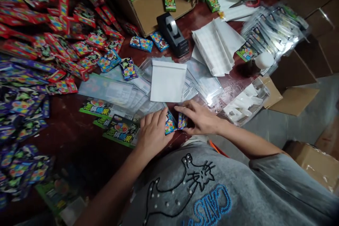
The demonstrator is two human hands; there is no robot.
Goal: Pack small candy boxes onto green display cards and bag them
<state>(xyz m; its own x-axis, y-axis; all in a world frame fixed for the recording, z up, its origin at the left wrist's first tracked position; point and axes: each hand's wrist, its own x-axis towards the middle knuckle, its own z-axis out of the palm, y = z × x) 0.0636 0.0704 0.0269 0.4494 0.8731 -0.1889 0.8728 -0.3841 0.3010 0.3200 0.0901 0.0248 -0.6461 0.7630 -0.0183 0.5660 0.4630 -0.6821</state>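
Note:
Near the table's front edge, my left hand point(153, 129) lies over a small blue candy box point(170, 123), its fingers together on one side and the thumb at the near end. Close beside it, my right hand point(200, 117) has its fingers and thumb around a small purple candy box point(182, 121), partly hidden by the hand. A slim gap separates the two boxes. Just beyond my hands, a white paper pad point(168, 82) rests on clear plastic bags point(116, 90). Green-edged printed cards point(120, 129) lie left of my left hand.
Heaps of red candy boxes point(87, 47) and purple boxes point(22, 102) cover the left side. At the back stand a cardboard carton point(148, 10) and a black tape dispenser point(173, 37). Rightward are paper sheets point(213, 47), a white-capped bottle point(263, 60) and a packet tray point(242, 106).

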